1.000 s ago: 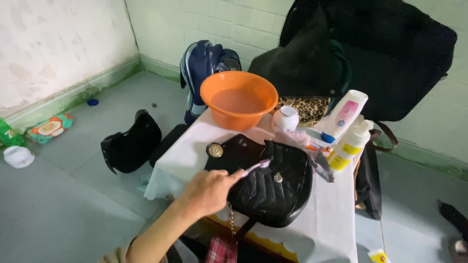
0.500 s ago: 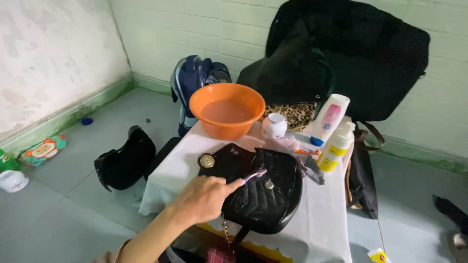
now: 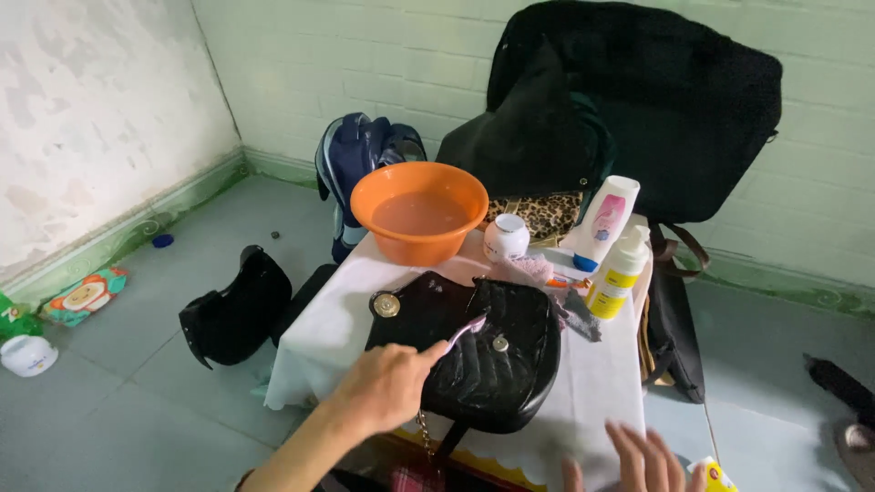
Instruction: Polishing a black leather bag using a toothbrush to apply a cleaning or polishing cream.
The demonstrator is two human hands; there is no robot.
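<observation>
Pictured from the head camera: a pink toothbrush (image 3: 467,326) pressed bristle-end onto the flap of a black quilted handbag (image 3: 474,351), lying flat in the middle of a white-draped bench (image 3: 319,333). Left hand (image 3: 383,387) closed around the brush handle, grip tight, forearm reaching in from the lower edge. Right hand (image 3: 638,460) at the bench's near right corner, fingers spread and empty, apparently resting on the cloth; contact hard to tell at the frame's edge.

Behind the handbag, an orange basin (image 3: 420,211) filled with cloudy water, at the bench's far edge. To its right, a small white jar (image 3: 506,239), a crumpled pink cloth (image 3: 527,271), a white bottle with pink label (image 3: 603,221) leaning back, and a pale yellow pump bottle (image 3: 617,277) upright just beside it. Leopard-print fabric (image 3: 538,214) behind the jar. A large black bag (image 3: 665,100) against the tiled wall. On the floor left of the bench, a second black handbag (image 3: 234,307), with a blue backpack (image 3: 360,159) beyond, a wipes packet (image 3: 84,296) and a white tub (image 3: 27,353) near the left wall.
</observation>
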